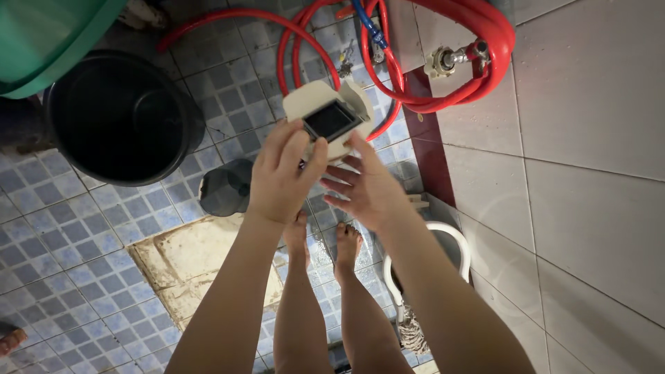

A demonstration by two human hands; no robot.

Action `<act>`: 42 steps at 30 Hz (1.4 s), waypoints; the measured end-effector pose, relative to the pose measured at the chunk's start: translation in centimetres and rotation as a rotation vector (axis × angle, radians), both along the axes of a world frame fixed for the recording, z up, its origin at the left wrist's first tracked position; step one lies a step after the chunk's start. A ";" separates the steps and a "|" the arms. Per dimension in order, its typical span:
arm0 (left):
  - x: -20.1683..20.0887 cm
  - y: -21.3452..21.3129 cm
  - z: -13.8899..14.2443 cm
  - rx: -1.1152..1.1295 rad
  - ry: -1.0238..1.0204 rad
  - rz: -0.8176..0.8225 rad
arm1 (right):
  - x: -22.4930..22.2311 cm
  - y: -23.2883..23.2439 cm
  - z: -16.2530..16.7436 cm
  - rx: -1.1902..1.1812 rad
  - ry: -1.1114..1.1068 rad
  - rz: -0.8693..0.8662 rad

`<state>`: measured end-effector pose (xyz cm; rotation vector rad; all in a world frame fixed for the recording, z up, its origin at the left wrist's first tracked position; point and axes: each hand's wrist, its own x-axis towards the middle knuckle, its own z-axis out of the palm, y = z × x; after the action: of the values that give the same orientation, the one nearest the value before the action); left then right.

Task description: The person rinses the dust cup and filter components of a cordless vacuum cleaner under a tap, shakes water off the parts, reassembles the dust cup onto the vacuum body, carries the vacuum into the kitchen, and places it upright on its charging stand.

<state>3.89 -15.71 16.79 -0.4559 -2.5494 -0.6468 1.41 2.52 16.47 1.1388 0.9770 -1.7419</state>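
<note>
Blue-tiled wet floor (83, 235) below; my left hand (280, 180) has its grip closed on the cream plastic housing with dark square inset (325, 118), right hand (367, 190) open just beside; I'd steady it two-handed

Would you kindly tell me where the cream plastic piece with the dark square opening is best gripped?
Probably by the cream piece's plain outer rim, from its two opposite sides: the left hand already pinches the near-left edge, while the right hand is open beside it, avoiding the dark square opening.
</note>
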 end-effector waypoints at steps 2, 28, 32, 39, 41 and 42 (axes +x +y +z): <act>0.4 0.3 -0.2 -0.005 -0.010 -0.030 | 0.6 -0.2 -1.1 0.005 0.127 -0.015; 9.1 -6.1 -16.4 0.263 -0.701 0.658 | 3.7 9.2 -8.1 0.482 0.101 -0.113; 13.0 -12.8 -23.4 0.439 -0.726 1.182 | 4.7 9.5 -9.7 0.473 0.068 -0.120; 15.4 -18.5 -28.6 0.353 -1.257 0.834 | 7.8 9.4 -14.0 0.528 0.103 -0.099; 14.4 -17.6 -28.1 -0.032 -1.247 0.726 | 8.5 9.5 -14.1 0.523 0.088 -0.127; 13.4 -16.9 -27.3 0.021 -1.220 0.708 | 8.7 9.5 -13.8 0.520 0.083 -0.138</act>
<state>17.34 -32.56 -10.52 1.1809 -3.3924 -0.7820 10.13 12.02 2.65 1.4934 1.4898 -1.6999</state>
